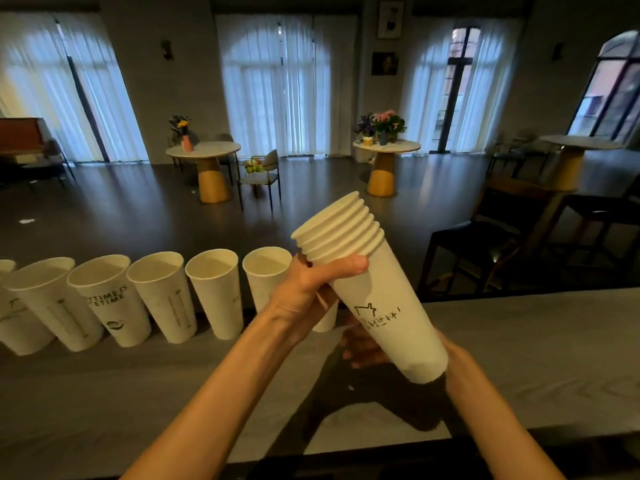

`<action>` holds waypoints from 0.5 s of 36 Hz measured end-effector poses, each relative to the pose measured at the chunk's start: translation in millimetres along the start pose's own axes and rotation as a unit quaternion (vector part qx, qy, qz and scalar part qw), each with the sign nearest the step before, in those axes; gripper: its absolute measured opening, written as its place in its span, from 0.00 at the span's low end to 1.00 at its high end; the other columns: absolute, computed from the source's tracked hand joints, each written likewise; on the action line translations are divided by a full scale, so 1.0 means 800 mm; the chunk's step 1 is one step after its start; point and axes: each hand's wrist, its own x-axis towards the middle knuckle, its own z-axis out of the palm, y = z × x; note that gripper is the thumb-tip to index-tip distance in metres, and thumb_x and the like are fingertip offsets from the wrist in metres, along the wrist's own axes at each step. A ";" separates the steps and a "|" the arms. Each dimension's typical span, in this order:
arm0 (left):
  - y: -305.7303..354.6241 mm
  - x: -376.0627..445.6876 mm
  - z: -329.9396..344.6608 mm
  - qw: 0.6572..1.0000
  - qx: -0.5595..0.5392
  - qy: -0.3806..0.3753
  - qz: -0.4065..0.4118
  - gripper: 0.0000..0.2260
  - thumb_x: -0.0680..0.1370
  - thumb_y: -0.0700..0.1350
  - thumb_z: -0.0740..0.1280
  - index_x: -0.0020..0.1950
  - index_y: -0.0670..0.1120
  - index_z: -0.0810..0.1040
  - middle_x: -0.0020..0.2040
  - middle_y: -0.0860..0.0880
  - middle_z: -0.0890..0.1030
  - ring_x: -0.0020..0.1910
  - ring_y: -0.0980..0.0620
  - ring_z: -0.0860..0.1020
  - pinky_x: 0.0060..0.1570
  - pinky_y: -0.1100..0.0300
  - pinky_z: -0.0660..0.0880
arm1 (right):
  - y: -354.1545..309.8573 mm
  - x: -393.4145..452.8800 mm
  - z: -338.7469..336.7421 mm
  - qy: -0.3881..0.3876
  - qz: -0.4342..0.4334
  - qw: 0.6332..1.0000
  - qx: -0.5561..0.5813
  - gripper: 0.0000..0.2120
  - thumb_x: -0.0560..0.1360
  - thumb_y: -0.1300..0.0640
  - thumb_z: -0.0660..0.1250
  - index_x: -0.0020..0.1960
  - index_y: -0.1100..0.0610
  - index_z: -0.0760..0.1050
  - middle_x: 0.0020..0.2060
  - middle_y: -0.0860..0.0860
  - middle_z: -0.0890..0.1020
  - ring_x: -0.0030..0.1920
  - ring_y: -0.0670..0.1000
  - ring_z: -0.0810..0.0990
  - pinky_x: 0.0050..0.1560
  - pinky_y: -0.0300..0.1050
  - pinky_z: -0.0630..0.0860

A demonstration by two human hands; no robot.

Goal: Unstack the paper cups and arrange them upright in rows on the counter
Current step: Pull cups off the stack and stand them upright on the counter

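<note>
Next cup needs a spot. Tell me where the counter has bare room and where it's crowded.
Bare counter stretches right of the held cup stack toward the far edge by the dark chairs. The near strip in front of the row of upright cups is also bare. The far-left edge is crowded: cups stand rim to rim, the last partly hidden behind the left hand.

Matt white paper cups [367,289] above a matt, grey wood-grain counter [519,358]; beyond, a glossy dark floor [138,209].
</note>
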 end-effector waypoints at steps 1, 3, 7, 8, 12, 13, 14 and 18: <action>-0.004 0.002 0.010 1.000 -0.011 0.000 -0.009 0.41 0.57 0.47 0.84 0.68 0.40 0.77 0.65 0.34 0.79 0.66 0.36 0.78 0.65 0.36 0.75 | 0.000 -0.009 -0.003 -0.071 -0.018 0.996 0.053 0.31 0.78 0.40 0.63 0.67 0.65 0.74 0.58 0.66 0.80 0.53 0.64 0.83 0.53 0.59 0.81; -0.013 0.007 0.023 1.000 -0.014 0.004 -0.021 0.38 0.61 0.45 0.80 0.70 0.38 0.74 0.67 0.32 0.77 0.68 0.32 0.75 0.67 0.29 0.68 | -0.002 -0.031 -0.011 -0.168 -0.055 0.978 0.107 0.41 0.77 0.31 0.49 0.73 0.64 0.66 0.58 0.65 0.78 0.49 0.60 0.83 0.48 0.51 0.80; -0.023 0.017 0.035 1.000 0.002 0.024 -0.018 0.38 0.61 0.46 0.79 0.70 0.40 0.75 0.65 0.34 0.79 0.67 0.34 0.76 0.68 0.32 0.70 | 0.000 -0.058 -0.035 -0.265 -0.045 0.955 0.125 0.41 0.73 0.29 0.61 0.73 0.59 0.67 0.53 0.59 0.78 0.43 0.53 0.82 0.44 0.44 0.79; -0.026 0.018 0.037 0.999 0.005 0.025 -0.019 0.38 0.60 0.47 0.79 0.70 0.41 0.75 0.64 0.35 0.80 0.66 0.35 0.77 0.67 0.33 0.71 | -0.001 -0.063 -0.039 -0.252 -0.045 0.960 0.117 0.40 0.73 0.30 0.62 0.72 0.59 0.68 0.53 0.59 0.78 0.44 0.53 0.81 0.45 0.45 0.79; -0.032 0.024 0.037 0.999 0.032 0.039 -0.003 0.38 0.59 0.48 0.79 0.69 0.42 0.75 0.63 0.38 0.81 0.64 0.38 0.79 0.64 0.37 0.75 | -0.013 -0.079 -0.043 -0.074 -0.115 0.989 -0.054 0.44 0.66 0.34 0.74 0.71 0.60 0.68 0.56 0.61 0.81 0.51 0.60 0.83 0.51 0.52 0.81; -0.032 0.025 0.036 0.998 0.038 0.048 0.005 0.38 0.58 0.48 0.79 0.68 0.42 0.76 0.62 0.39 0.82 0.63 0.39 0.80 0.64 0.37 0.76 | -0.016 -0.082 -0.043 -0.017 -0.128 0.986 -0.103 0.44 0.61 0.35 0.78 0.69 0.56 0.70 0.56 0.55 0.83 0.54 0.56 0.84 0.52 0.49 0.81; -0.030 0.027 0.034 0.997 0.043 0.060 0.015 0.38 0.58 0.49 0.79 0.67 0.42 0.77 0.61 0.39 0.83 0.62 0.39 0.80 0.63 0.37 0.76 | -0.018 -0.083 -0.043 0.026 -0.138 0.979 -0.145 0.43 0.57 0.36 0.80 0.67 0.51 0.71 0.56 0.48 0.84 0.56 0.51 0.83 0.53 0.45 0.81; -0.015 0.035 0.018 0.991 0.045 0.107 0.073 0.37 0.59 0.49 0.80 0.67 0.44 0.76 0.62 0.39 0.82 0.62 0.42 0.80 0.62 0.39 0.78 | -0.009 -0.062 -0.050 0.153 -0.161 0.928 -0.299 0.37 0.60 0.49 0.84 0.65 0.42 0.71 0.58 0.39 0.81 0.60 0.38 0.78 0.64 0.50 0.77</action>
